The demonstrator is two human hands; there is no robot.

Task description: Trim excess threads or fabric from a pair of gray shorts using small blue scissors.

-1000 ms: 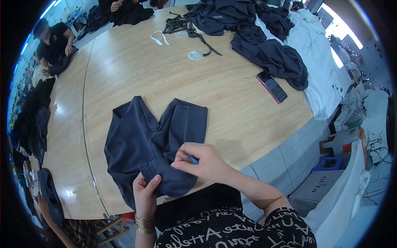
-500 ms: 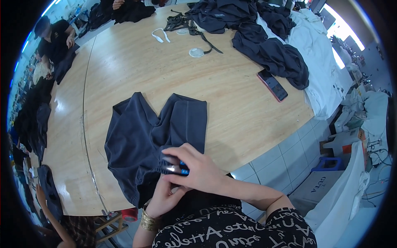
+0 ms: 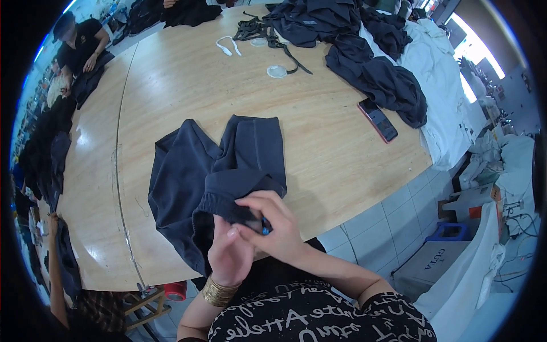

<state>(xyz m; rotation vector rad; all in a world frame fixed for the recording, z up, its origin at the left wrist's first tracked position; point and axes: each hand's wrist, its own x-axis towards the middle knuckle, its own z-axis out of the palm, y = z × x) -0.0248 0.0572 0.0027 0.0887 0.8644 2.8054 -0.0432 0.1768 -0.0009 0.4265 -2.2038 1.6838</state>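
Note:
A pair of dark navy shorts (image 3: 182, 171) lies on the table in front of me, its legs pointing away and its gathered elastic waistband toward me. My left hand (image 3: 231, 261), palm up with a gold cuff at the wrist, grips the waistband, its fingertips partly hidden under the cloth. Close against it, my right hand (image 3: 276, 227) is closed around small thread snips (image 3: 265, 227), of which only blue and metal bits show. The right fingers also touch the waistband edge.
Dark garments (image 3: 376, 74) are heaped at the far right beside white cloth (image 3: 439, 85). A phone (image 3: 378, 121), a white cord (image 3: 229, 45) and dark straps (image 3: 290, 60) lie on the table (image 3: 319, 125). Other people (image 3: 82, 45) handle dark cloth at the left. A carton (image 3: 430, 262) stands on the floor.
The waistband has been turned up and folded over toward the legs. My left hand has turned palm up, and my right hand has moved slightly right with the snips.

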